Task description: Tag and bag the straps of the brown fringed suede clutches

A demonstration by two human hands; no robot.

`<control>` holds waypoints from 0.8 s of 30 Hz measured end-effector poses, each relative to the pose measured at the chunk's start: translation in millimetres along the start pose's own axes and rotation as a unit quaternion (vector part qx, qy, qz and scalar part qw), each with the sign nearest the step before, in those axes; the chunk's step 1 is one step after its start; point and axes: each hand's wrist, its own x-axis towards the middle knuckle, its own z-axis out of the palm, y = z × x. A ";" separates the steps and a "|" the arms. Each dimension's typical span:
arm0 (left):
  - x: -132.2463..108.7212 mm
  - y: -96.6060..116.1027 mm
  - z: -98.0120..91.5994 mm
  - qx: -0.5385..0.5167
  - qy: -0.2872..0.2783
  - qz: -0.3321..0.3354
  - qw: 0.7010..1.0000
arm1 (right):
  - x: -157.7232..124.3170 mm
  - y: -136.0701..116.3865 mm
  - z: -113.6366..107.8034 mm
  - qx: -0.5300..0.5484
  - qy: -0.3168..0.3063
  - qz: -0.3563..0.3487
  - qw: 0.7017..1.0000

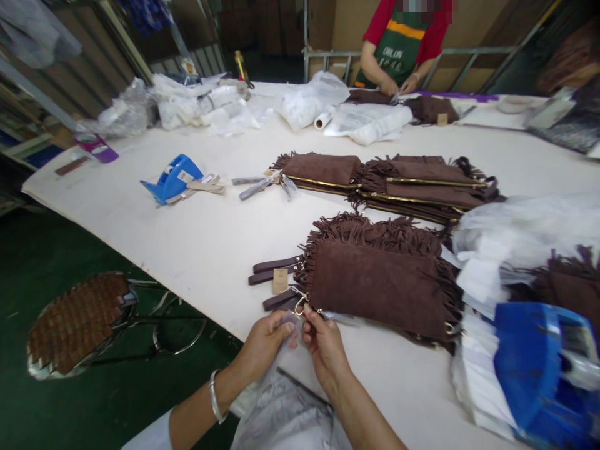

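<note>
A dark brown fringed suede bag (375,287) lies on the table in front of me. Brown wrist straps (276,267) and a tan tag (280,280) stick out at its left end. My left hand (265,344) pinches a small piece of clear plastic wrap (291,322), which seems to be around a strap end. Close beside it, my right hand (324,342) is closed with thumb and finger at the gold clasp (300,306) by the bag's near left corner. The fingers partly hide what lies between the hands.
More fringed bags with gold zips (323,172) lie stacked behind. A blue tape dispenser (175,178) stands left, another blue dispenser (544,369) at near right. Plastic bags (319,97) cover the far side, where a co-worker (398,50) handles a brown bag. A stool (79,322) stands left.
</note>
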 end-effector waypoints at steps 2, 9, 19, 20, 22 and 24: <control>5.5 4.9 2.5 -0.025 -0.013 -0.024 0.999 | -0.3 -0.9 0.2 -0.016 0.004 -0.003 1.000; 21.9 13.5 1.2 -0.007 -0.045 -0.002 0.999 | 0.8 -5.0 -0.3 -0.034 -0.010 -0.013 0.999; 30.1 11.1 0.2 -0.005 -0.022 0.003 1.000 | -4.0 -1.4 -7.4 0.056 -0.045 0.001 0.997; 30.5 11.4 0.1 -0.007 -0.024 0.005 1.000 | -4.0 -1.2 -6.5 0.068 -0.053 0.003 0.996; 31.5 12.8 0.0 -0.002 -0.022 0.010 1.000 | -2.6 -0.5 -5.9 0.074 -0.059 0.004 0.995; 33.0 15.9 0.5 0.006 -0.024 0.008 1.000 | -0.4 0.6 -6.7 0.066 -0.053 -0.001 0.996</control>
